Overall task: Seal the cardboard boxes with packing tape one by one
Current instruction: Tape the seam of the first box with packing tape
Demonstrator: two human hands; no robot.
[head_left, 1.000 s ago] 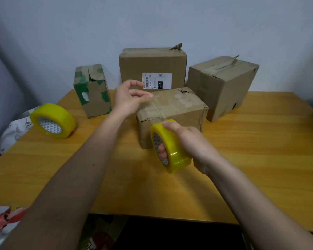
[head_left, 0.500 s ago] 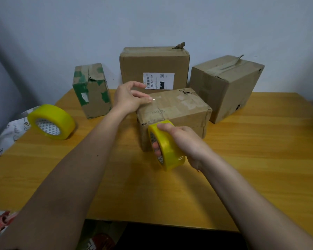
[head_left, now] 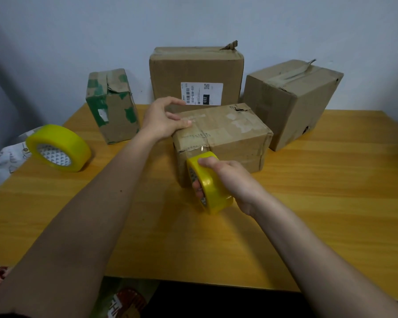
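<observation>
**Tape pressed down on the front box, roll drawn over the near edge**

Since a second ago the left hand (head_left: 163, 120) has dropped from above the front cardboard box (head_left: 225, 134) onto its top, fingers and thumb pressing flat at the box's left end. The right hand (head_left: 225, 177), curled round the yellow tape roll (head_left: 208, 182), has drawn close against the box's near face. A clear strip seems to run from roll to top, so sealing looks underway.

This worn, brown box has old tape patches and a torn far corner.
</observation>
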